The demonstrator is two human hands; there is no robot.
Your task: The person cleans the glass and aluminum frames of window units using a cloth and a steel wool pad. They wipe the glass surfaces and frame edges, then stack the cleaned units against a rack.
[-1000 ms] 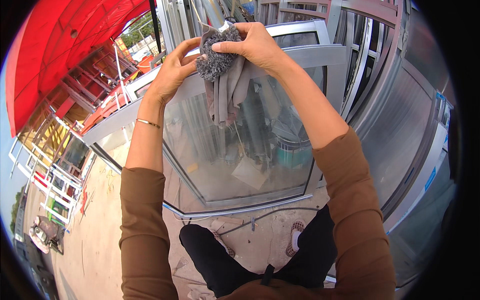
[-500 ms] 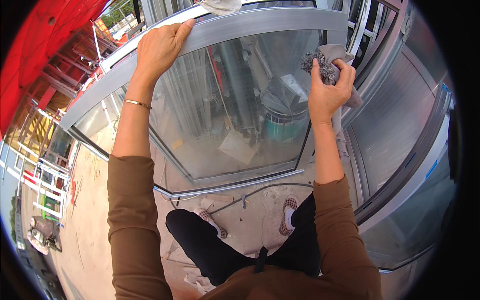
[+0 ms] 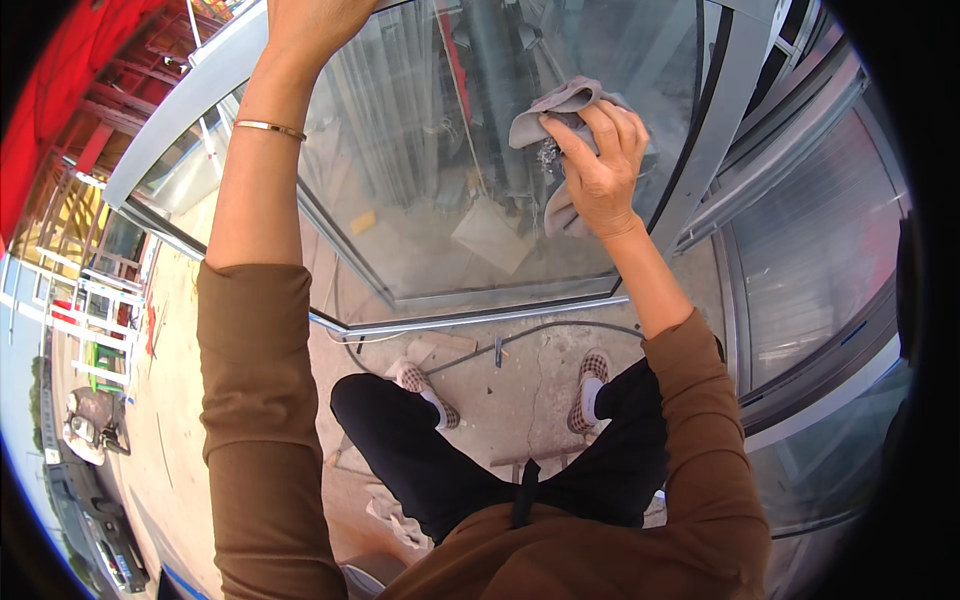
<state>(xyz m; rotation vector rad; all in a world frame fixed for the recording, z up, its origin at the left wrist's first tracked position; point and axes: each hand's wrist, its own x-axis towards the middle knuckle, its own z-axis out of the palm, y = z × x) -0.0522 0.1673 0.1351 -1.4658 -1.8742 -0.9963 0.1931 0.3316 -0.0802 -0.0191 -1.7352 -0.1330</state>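
Note:
A large window sash with a grey metal frame (image 3: 733, 75) and a dusty glass pane (image 3: 400, 190) stands upright in front of me. My right hand (image 3: 607, 175) grips a grey cloth (image 3: 553, 108), bunched up against the glass on the pane's right side. From beneath the cloth, beside my thumb, shows a tuft of metal scouring wool (image 3: 548, 154). My left hand (image 3: 318, 25) is at the sash's upper left. The picture's upper edge cuts off its fingers, so their hold is hidden.
More framed glass panels (image 3: 810, 250) lean close on the right. A dark cable (image 3: 540, 328) crosses the concrete floor by my feet. On the left are a white metal rack (image 3: 105, 320), a parked dark car (image 3: 100, 520) and a red canopy (image 3: 60, 100).
My right hand has moved left and down from the sash's upper right corner onto the glass, carrying the cloth and scouring wool. The view has tilted down, pushing my left hand toward the upper edge.

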